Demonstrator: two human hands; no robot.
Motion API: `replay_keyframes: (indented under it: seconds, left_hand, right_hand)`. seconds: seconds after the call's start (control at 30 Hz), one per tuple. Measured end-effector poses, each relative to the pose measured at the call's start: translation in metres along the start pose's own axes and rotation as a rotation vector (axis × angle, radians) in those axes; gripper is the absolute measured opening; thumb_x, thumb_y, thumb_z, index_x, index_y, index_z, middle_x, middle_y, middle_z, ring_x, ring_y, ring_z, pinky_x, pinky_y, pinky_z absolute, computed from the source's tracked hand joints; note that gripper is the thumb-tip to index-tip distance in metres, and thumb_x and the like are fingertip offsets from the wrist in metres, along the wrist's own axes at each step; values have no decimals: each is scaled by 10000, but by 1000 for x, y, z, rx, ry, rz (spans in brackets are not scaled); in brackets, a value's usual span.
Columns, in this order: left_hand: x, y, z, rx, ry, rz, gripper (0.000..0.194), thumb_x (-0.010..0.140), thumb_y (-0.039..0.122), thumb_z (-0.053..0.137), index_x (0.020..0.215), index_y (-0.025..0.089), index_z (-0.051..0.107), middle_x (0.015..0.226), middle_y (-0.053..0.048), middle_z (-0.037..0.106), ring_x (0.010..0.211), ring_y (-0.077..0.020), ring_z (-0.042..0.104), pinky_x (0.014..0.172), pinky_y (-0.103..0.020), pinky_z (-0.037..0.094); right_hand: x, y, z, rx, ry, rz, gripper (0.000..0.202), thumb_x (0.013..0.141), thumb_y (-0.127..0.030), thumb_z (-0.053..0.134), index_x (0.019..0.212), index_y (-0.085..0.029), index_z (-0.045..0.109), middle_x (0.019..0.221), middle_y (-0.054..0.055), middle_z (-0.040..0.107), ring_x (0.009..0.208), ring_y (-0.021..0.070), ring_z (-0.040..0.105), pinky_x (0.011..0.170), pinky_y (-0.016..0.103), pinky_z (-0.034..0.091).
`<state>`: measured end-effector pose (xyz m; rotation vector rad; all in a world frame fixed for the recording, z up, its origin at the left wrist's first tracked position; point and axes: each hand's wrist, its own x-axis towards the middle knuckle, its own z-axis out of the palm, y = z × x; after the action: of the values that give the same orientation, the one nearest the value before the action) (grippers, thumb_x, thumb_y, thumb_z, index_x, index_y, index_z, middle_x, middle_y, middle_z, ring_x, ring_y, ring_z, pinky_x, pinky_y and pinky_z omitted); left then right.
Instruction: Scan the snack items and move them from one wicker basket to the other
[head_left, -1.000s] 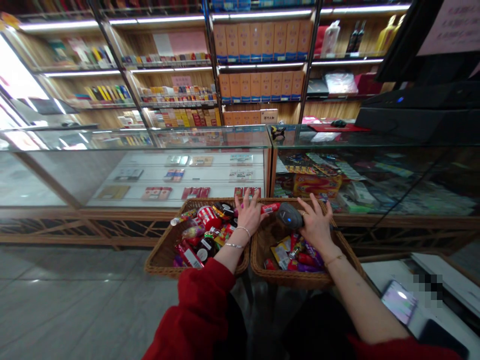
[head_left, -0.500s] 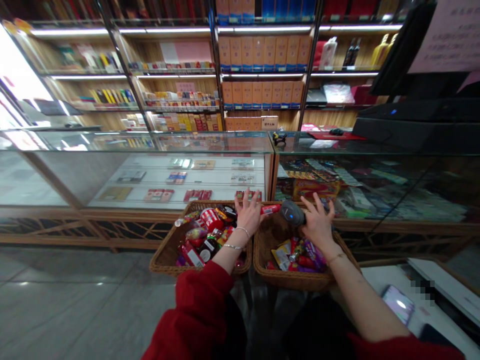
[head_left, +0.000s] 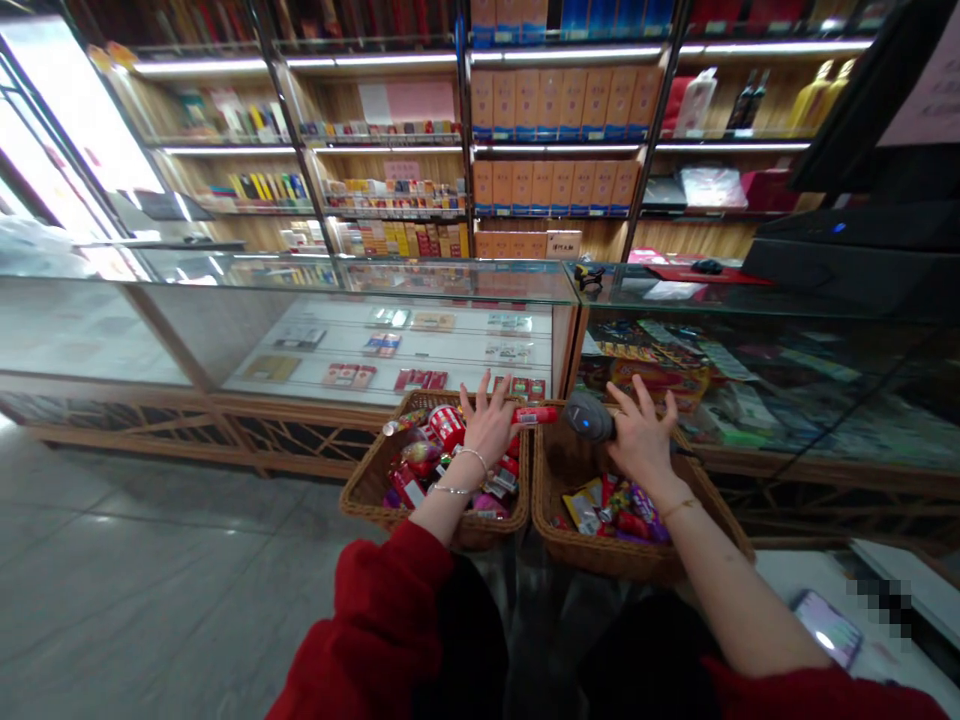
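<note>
My left hand (head_left: pixel 487 428) is over the left basket, pinching a small red tube-shaped packet (head_left: pixel 535 414) with some fingers stretched out. The packet has a pale printed label and points right. In my right hand (head_left: pixel 643 440) is a grey handheld barcode scanner (head_left: pixel 589 416) with a blue light, held over the right basket. Only a small gap separates the packet and the scanner's head. The left wicker basket (head_left: pixel 358 503) contains many colourful wrapped snacks, partly hidden by my left forearm. A smaller heap of sweets (head_left: pixel 619 512) lies in the right wicker basket (head_left: pixel 581 553).
A glass display counter (head_left: pixel 420 285) runs behind the baskets, with shelves of boxed goods (head_left: pixel 555 105) beyond. A dark monitor (head_left: pixel 862 120) stands at right. Near my right forearm, a phone (head_left: pixel 827 628) lies on a white surface. Grey tiles (head_left: pixel 187 600) cover the floor at left.
The view has turned left, so the surroundings sit further right. My left hand and the red packet have moved left over the basket, slightly away from the scanner, which stays in my right hand.
</note>
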<state>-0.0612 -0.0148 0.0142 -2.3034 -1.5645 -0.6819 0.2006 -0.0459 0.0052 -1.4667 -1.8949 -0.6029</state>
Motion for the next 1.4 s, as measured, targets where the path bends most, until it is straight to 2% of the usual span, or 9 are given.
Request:
replay_keyframes:
  seconds: [0.3,0.67,0.83,0.93,1.17,1.4]
  left_hand:
    - [-24,-44,-20,30,-27,-18,283,851,384,744,1123,306,753,1629,-59,412,1563,-423,149,1205,-761,41]
    - [-59,-83,-37,20,-132,-12,327,837,401,742,1161,359,739,1646,-33,383,1573,-396,123,1205,-739,49]
    - [-67,-86,-36,-27,-155,-54,580,852,477,707,1405,347,594,1665,-65,344,1572,-391,130,1215,-711,85]
    - [-66,-83,-33,-32,-147,-97,685,849,505,703,1481,314,520,1669,-91,331,1570,-398,132,1218,-706,75]
    - [-58,-77,-23,-13,-117,-121,779,847,543,693,1532,252,462,1692,-126,257,1577,-413,62,1226,-699,32]
    - [-51,-68,-19,-4,-120,-103,785,856,585,678,1523,225,473,1686,-145,267,1573,-425,63,1221,-717,29]
  right_hand:
    - [15,-20,-6,-60,-114,-71,348,657,-108,585,946,-208,749,1442,83,626,1474,371,347,1172,729,138]
    - [16,-28,2,-38,-117,-103,301,686,-128,587,925,-217,747,1423,82,639,1474,369,344,1173,729,123]
    - [14,-28,5,-46,-138,-101,294,699,-142,589,938,-211,745,1429,85,634,1476,367,342,1165,737,140]
    - [13,-26,7,-45,-133,-105,288,707,-154,588,938,-212,749,1428,84,635,1477,365,335,1163,739,138]
    - [9,-19,7,-65,-134,-86,271,712,-145,580,916,-213,745,1412,85,649,1469,370,354,1160,730,156]
    - [8,-17,3,-99,-164,-70,305,721,-141,577,968,-201,744,1427,71,640,1472,366,350,1163,721,154]
